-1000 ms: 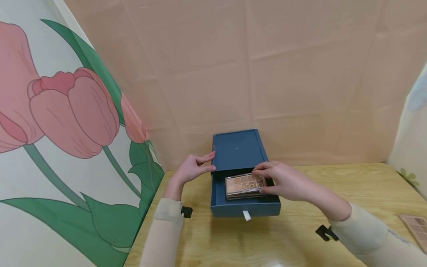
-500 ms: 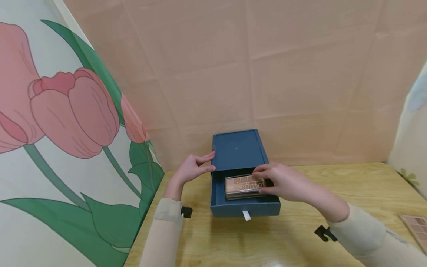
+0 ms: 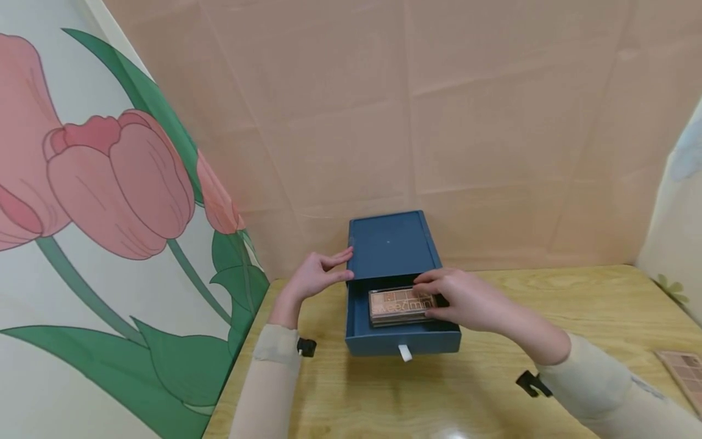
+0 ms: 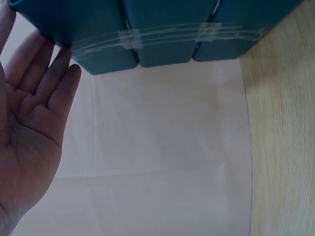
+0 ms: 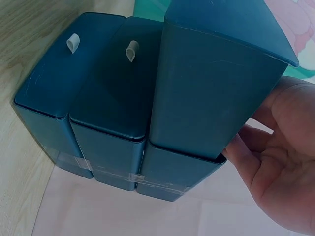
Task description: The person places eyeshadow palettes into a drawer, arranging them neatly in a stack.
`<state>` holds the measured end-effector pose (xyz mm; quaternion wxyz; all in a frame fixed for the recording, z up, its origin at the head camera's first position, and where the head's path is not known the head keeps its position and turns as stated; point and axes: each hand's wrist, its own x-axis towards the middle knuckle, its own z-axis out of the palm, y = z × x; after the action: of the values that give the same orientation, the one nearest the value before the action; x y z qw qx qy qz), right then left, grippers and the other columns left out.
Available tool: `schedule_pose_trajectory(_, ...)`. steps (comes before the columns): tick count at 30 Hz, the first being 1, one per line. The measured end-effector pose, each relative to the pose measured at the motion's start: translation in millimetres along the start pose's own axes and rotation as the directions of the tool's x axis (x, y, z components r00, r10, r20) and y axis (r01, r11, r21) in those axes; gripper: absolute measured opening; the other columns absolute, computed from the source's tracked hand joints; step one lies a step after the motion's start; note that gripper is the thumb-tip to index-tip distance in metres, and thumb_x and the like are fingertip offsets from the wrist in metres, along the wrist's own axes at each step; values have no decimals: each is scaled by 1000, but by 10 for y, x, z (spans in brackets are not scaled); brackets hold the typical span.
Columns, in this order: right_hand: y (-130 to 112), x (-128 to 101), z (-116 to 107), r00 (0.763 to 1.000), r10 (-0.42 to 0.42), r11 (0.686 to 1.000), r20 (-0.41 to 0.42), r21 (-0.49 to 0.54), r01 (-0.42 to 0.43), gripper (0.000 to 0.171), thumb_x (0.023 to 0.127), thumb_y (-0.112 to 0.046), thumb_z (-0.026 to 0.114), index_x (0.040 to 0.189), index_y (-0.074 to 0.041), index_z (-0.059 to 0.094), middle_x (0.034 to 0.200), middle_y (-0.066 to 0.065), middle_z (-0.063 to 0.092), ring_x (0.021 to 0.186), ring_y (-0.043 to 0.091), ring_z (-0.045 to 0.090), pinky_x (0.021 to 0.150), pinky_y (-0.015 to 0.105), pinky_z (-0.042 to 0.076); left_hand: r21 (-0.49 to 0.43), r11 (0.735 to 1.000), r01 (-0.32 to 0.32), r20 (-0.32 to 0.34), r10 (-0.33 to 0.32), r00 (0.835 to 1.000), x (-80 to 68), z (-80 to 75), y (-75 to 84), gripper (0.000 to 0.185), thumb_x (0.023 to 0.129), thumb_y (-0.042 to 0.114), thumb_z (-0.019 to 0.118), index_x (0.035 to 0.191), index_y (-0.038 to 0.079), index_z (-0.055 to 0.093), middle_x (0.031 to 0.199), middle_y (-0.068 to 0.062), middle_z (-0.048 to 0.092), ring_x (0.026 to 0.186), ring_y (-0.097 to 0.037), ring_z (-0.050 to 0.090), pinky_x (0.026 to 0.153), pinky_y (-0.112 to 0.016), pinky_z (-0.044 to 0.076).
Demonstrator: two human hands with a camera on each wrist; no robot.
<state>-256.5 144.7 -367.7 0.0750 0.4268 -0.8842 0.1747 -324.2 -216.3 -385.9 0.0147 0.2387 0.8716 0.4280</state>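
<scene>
A blue drawer cabinet [image 3: 392,244] stands on the table with its top drawer [image 3: 378,346] pulled out. Inside lies an eyeshadow palette [image 3: 396,303] with a clear lid, stacked on another flat case. My right hand [image 3: 466,299] reaches into the drawer and pinches the palette's right end, thumb at the front edge and fingers at the back. In the right wrist view the drawer's wall hides those fingertips. My left hand [image 3: 314,277] touches the cabinet's left side with extended fingers; its palm [image 4: 29,128] shows in the left wrist view.
Clear tape [image 4: 167,37] runs across the cabinet's stacked units. Two lower drawers, with white pull tabs [image 5: 132,50], are closed. Another palette [image 3: 682,375] lies at the table's right edge. A pinkish backdrop [image 3: 329,122] hangs behind, and a tulip-printed panel [image 3: 142,183] stands at left.
The top palette has levelled slightly on the stack, with my right hand still at its right end. My left hand keeps its place on the cabinet's side.
</scene>
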Motion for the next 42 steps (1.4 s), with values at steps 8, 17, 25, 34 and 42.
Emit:
schedule_pose_trajectory(8, 8, 3, 10, 1000, 6, 1000, -6, 8, -6, 37, 92, -18, 88, 128, -15, 80, 135, 10, 71, 121, 36, 68, 93, 50, 58, -24, 1000, -8, -2, 8, 1000, 3, -1, -16, 55, 97, 33, 82, 146, 15, 65, 153, 5, 58, 73, -21, 63, 55, -35, 29)
schedule_pose_trajectory(17, 16, -12, 6, 1000, 4, 1000, -17, 19, -3, 37, 93, -19, 87, 129, -14, 80, 136, 10, 71, 121, 36, 68, 93, 50, 58, -9, 1000, -5, -5, 5, 1000, 7, -3, -34, 56, 97, 37, 82, 146, 15, 65, 153, 7, 58, 83, -19, 67, 55, -34, 30)
schedule_pose_trajectory(25, 34, -16, 16, 1000, -5, 999, -25, 38, 6, 38, 94, -20, 86, 130, -13, 79, 136, 10, 71, 120, 35, 69, 92, 49, 59, -28, 1000, 3, 1, -3, 1000, -2, -1, -33, 56, 98, 37, 81, 147, 16, 65, 154, 7, 57, 91, -21, 73, 56, -35, 29)
schedule_pose_trajectory(34, 114, -107, 65, 996, 27, 986, -90, 164, -11, 48, 97, -22, 83, 141, -6, 72, 141, 10, 69, 109, 24, 72, 79, 38, 55, -15, 1000, 12, -4, -12, 1000, -6, 13, -28, 57, 97, 42, 81, 147, 20, 65, 153, 11, 58, 72, -19, 63, 57, -33, 32)
schedule_pose_trajectory(42, 152, -229, 222, 974, 85, 957, -208, 289, -21, 50, 97, -22, 83, 144, -9, 70, 144, 4, 68, 132, 34, 63, 94, 52, 56, -8, 1000, 13, 2, -13, 1000, -43, 13, -38, 57, 97, 41, 81, 148, 20, 64, 153, 12, 57, 85, -19, 70, 58, -33, 33)
